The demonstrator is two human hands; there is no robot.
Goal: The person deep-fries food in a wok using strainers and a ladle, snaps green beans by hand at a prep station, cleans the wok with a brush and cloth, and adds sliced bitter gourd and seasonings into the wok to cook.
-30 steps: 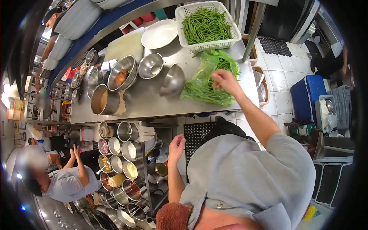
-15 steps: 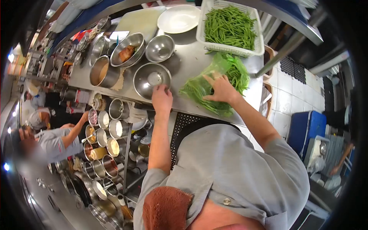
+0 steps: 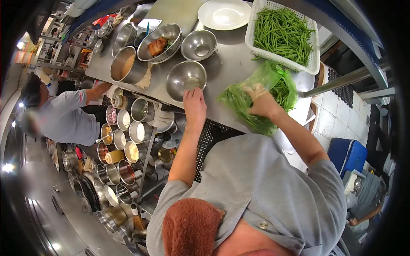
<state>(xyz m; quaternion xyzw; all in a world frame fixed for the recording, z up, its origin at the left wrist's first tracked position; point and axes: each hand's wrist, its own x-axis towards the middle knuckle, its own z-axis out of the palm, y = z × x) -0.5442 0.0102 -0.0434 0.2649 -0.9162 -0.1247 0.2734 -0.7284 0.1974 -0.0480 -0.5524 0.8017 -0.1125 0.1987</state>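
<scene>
My left hand (image 3: 195,98) is at the near rim of a steel mixing bowl (image 3: 186,70), its fingers closed over the edge. A small pale patch shows at the bottom of that bowl. To the right, my right hand (image 3: 261,100) grips a thin green plastic bag (image 3: 239,100), its fingertips partly covered by the film. Green beans (image 3: 282,87) show at the bag's far right side. Behind the bag stands a white plastic basket (image 3: 316,55) heaped with more green beans (image 3: 284,36).
A second steel bowl (image 3: 198,45), a bowl with browned meat (image 3: 158,46) and a deep pot (image 3: 128,64) stand at the back left. A white oval plate (image 3: 224,15) lies behind. Food containers (image 3: 137,131) fill the left side, near a co-worker (image 3: 68,115). A metal post (image 3: 341,81) rises at right.
The whole view has shifted, with the table's things now further right. My right hand's fingers, spread over the bag before, are now curled into the plastic. The co-worker's arm has moved.
</scene>
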